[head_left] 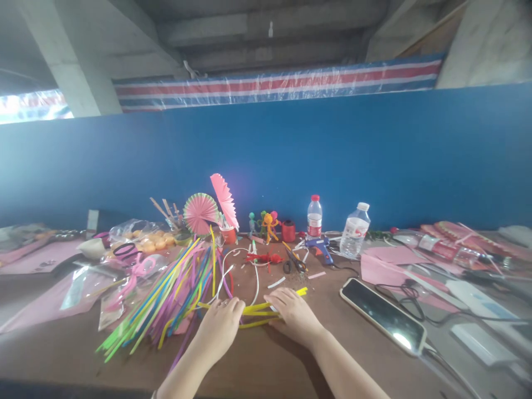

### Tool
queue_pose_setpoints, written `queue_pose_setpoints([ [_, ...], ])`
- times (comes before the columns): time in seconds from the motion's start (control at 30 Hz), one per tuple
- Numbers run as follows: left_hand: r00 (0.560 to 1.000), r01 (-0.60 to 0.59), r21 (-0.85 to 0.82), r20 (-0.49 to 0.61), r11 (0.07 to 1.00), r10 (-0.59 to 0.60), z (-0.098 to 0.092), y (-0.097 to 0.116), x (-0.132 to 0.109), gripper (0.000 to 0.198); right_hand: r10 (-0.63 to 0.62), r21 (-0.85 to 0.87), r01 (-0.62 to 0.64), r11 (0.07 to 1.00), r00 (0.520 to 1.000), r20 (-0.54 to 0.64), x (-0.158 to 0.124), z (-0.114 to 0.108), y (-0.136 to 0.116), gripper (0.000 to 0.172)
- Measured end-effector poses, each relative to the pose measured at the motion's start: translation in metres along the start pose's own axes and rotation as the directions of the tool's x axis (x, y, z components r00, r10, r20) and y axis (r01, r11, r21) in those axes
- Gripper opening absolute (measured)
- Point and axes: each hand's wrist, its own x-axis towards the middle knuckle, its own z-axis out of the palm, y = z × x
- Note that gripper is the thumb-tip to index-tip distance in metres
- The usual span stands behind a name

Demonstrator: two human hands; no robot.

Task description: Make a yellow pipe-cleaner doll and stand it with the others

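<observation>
Several yellow pipe cleaners lie crosswise between my hands, just above or on the brown table. The fingers of my left hand are closed round their left part. My right hand grips them farther right, its fingertips curled over, and yellow ends stick out beyond it. Beside my left hand is a big loose bundle of coloured pipe cleaners. Past my hands lie a red twisted figure, a white cord and black-handled scissors.
A blue glue gun and two bottles, one red-capped and one white-capped, stand behind. A phone with a cable lies right. Pink scissors lie left; small figures and paper fans line the blue partition.
</observation>
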Motion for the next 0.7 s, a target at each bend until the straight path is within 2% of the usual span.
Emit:
queue_pose_setpoints([
  [0.13,0.999,-0.012,-0.078,-0.047,0.997,0.008,-0.010,0.012,0.007,0.026,-0.017,-0.103,0.024,0.994,0.997,0.072,0.002,0.008,0.001,0.013],
  [0.2,0.997,-0.035,-0.146,-0.077,0.989,0.024,-0.013,0.014,0.008,0.024,-0.040,-0.149,0.053,0.987,0.995,0.091,0.002,0.011,0.001,0.006],
  [0.3,0.997,-0.071,-0.259,-0.023,0.963,0.068,-0.014,0.010,0.007,0.023,-0.064,-0.229,0.084,0.970,0.993,0.094,0.002,0.011,-0.001,0.005],
  [0.4,0.997,-0.027,-0.358,0.055,0.933,0.050,-0.015,-0.003,0.006,0.033,-0.095,-0.228,0.105,0.968,0.994,0.055,0.002,0.009,-0.002,0.011],
  [0.47,0.994,0.033,-0.422,0.107,0.906,0.014,-0.015,-0.013,0.006,0.037,-0.089,-0.157,0.084,0.984,0.996,-0.024,0.000,0.009,0.002,0.015],
  [0.53,0.989,0.084,-0.465,0.150,0.881,-0.015,-0.014,-0.024,0.004,0.035,-0.028,-0.051,0.020,0.999,0.984,-0.174,-0.004,0.009,0.011,0.018],
  [0.57,0.986,0.104,-0.478,0.162,0.872,-0.029,-0.014,-0.029,0.003,0.034,0.047,0.011,-0.046,0.999,0.957,-0.285,-0.007,0.010,0.016,0.019],
  [0.6,0.987,0.121,-0.489,0.155,0.864,-0.050,-0.013,-0.033,0.002,0.034,0.155,0.079,-0.134,0.988,0.900,-0.408,-0.010,0.010,0.022,0.018],
  [0.67,0.988,0.125,-0.492,0.142,0.862,-0.062,-0.012,-0.042,0.000,0.035,0.362,0.197,-0.306,0.932,0.722,-0.589,-0.014,0.009,0.030,0.017],
  [0.7,0.990,0.118,-0.482,0.123,0.868,-0.066,-0.011,-0.046,-0.001,0.035,0.403,0.213,-0.350,0.912,0.674,-0.618,-0.016,0.008,0.033,0.018],
])
